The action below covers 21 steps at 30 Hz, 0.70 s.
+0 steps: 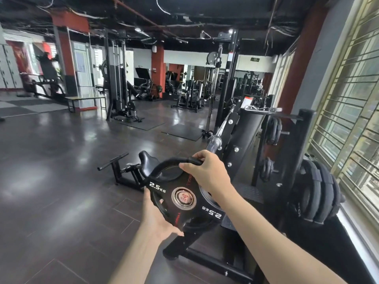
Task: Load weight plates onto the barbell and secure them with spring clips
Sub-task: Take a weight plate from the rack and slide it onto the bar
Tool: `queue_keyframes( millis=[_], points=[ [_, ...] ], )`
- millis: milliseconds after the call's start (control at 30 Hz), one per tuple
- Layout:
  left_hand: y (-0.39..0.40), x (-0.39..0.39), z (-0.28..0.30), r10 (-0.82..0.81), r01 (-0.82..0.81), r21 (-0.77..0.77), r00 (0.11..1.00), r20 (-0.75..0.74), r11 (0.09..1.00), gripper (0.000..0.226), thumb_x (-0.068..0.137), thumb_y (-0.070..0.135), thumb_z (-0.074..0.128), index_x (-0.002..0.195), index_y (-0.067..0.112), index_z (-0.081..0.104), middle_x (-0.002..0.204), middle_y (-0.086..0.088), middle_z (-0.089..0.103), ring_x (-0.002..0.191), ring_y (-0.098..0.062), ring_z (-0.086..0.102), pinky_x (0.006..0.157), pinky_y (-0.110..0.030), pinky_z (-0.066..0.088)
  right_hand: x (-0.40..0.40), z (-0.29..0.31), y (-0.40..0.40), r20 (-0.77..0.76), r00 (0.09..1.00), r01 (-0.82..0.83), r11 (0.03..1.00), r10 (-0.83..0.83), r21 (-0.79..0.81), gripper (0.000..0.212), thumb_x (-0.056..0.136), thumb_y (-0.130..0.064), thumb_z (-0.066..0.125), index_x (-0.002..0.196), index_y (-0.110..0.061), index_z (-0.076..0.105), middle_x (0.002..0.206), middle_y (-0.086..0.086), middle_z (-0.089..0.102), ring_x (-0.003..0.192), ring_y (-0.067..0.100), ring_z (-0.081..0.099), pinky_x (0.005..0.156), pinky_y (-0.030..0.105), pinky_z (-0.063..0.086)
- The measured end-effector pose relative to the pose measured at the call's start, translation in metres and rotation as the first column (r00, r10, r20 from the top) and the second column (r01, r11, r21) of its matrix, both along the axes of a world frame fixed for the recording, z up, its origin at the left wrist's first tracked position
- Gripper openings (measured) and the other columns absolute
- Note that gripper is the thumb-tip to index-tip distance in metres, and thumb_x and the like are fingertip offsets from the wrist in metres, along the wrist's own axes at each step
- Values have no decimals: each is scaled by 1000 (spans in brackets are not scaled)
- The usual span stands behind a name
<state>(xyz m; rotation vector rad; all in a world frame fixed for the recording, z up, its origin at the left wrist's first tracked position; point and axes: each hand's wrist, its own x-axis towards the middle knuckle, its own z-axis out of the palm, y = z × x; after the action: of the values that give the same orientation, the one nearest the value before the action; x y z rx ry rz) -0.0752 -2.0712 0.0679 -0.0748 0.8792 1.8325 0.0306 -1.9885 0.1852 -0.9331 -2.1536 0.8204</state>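
A black 2.5 kg weight plate (164, 193) with white lettering and a metal centre ring sits on the near end of the chrome barbell (220, 128), whose end cap shows in the ring. My left hand (158, 214) grips the plate's lower left rim. At the top rim, my right hand (207, 171) is closed over the grip. The bar runs away up to the right on a black rack. Several metal spring clips (264, 109) lie on top of the rack post.
A black seat and foot frame (127, 171) stand just left of the plate. Larger black plates (315, 193) hang on storage pegs at the right beside barred windows. Small plates (273, 131) hang on the rack. Gym machines fill the far room; dark tiled floor lies left.
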Motion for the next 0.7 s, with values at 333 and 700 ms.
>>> queue_keyframes(
  millis=[333,700],
  points=[
    [71,-58,66,-311,288,-118,858,-408,950,65,76,66,69,131,31,64,127,-6,70,120,-32,63,97,-43,49,3,-25,83,-219,971,33,959,-98,-282,35,81,-53,74,101,-29,56,103,-4,67,100,20,66,96,40,50],
    [187,-82,120,-398,216,-343,635,-662,914,70,83,49,74,140,19,47,151,-1,43,138,-29,39,115,-46,30,9,-56,200,-76,958,244,922,-278,-300,29,87,-49,72,102,-24,72,89,-3,72,80,20,62,72,35,48]
  ],
)
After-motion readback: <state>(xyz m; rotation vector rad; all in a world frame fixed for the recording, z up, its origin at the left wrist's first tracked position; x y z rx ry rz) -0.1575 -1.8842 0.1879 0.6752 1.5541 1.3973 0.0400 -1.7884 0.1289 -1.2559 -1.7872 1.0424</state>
